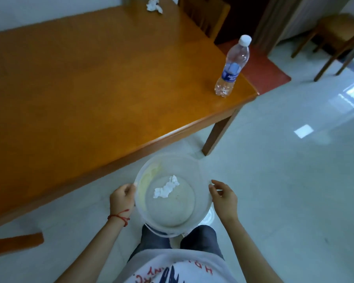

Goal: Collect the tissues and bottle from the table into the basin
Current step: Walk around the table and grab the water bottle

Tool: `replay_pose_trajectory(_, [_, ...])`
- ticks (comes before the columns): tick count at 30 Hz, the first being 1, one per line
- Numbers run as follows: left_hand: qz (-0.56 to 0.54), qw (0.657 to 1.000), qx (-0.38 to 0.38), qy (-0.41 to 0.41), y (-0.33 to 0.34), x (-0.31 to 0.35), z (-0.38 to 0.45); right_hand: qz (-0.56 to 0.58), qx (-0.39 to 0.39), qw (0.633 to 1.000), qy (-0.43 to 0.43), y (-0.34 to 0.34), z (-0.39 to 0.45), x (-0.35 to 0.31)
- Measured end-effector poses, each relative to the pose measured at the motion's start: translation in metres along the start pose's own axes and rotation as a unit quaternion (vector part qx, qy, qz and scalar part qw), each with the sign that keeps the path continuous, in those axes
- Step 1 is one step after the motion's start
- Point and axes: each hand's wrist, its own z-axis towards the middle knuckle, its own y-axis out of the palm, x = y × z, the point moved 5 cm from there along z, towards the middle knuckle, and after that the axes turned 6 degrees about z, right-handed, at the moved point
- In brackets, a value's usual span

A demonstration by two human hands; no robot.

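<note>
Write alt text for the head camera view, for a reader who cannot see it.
A person's left hand and right hand hold a translucent round plastic basin by its rim, one crumpled white tissue inside. On the orange wooden table, a clear plastic bottle stands near the right corner; a second crumpled tissue lies at the far edge.

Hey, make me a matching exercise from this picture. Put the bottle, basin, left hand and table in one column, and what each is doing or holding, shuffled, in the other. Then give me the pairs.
Column one:
1. bottle
2. basin
3. left hand
4. table

Column two:
A. grips the basin's rim
B. bears a loose tissue at its far end
C. stands upright near the table's corner
D. has a collected tissue lying inside

Pairs: 1-C, 2-D, 3-A, 4-B
</note>
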Motion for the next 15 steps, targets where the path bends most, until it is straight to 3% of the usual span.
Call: replay_pose_trajectory(15, [0.061, 0.958, -0.231, 0.160, 0.089, 0.077, -0.009, 0.142, 0.289, 0.943, 0.085, -0.076, -0.113, 0.083])
